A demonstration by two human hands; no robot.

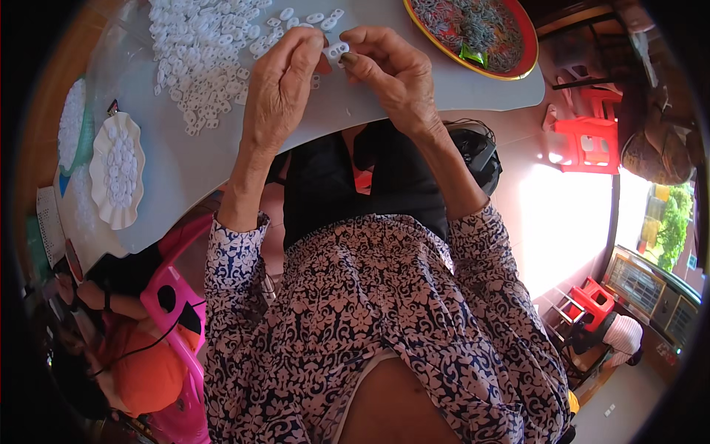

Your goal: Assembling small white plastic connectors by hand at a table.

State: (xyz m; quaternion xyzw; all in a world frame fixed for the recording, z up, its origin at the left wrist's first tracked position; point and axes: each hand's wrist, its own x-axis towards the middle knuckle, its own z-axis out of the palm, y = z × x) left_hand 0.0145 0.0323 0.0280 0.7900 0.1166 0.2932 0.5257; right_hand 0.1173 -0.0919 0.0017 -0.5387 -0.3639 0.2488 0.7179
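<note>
the left hand (279, 89) is seen curled over the grey table (222, 148), its thumb and forefinger pinched on a small white plastic piece (337, 50). the right hand (392, 70) is closed in the same way on the other side of that piece, so the piece is gripped between both hands just above the table's far part. both forearms are raised from flowered sleeves (237, 251) at the lower part of the view.

no printed label can be read anywhere; a small green wrapper (471, 54) is seen lying at the near rim of a red round tray (526, 52) with a yellow edge, which is filled with grey pieces and is set at the table's right far corner. at the left edge a white scalloped dish (111, 214) is heaped with white pieces, and beside it a pale green dish (partly cut off by the rim of the view) is filled likewise.

the table is covered toward its far left by a loose heap of white pieces (196, 59), with a few scattered near the hands. under the table edge a dark bag (473, 152) is seen on the pale floor, which is brightly lit. red plastic stools (588, 144) are stood to the right, well apart from the table, and another red stool (592, 300) is placed lower right near a doorway with green leaves outside. a pink chair (174, 311) and another person in an orange top (140, 377) are found at lower left.
</note>
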